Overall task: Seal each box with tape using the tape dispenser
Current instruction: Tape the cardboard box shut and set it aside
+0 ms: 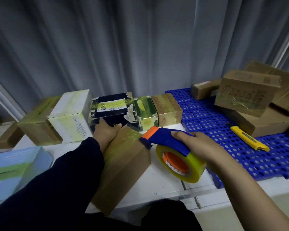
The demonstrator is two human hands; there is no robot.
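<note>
A long brown cardboard box (123,165) lies on the white table (158,182), one end over the front edge. A strip of yellowish tape (123,144) runs along its top. My left hand (105,132) grips the box's far end. My right hand (198,145) holds a blue and orange tape dispenser (163,139) with a roll of yellowish tape (180,164). The dispenser's orange nose sits at the box's far right top corner.
A row of taped boxes stands at the back: brown (38,124), white (70,117), black (112,110), green (145,109), tan (169,109). A blue perforated mat (215,130) on the right carries stacked cardboard boxes (249,94) and a yellow utility knife (249,139). A pale blue box (12,170) lies at left.
</note>
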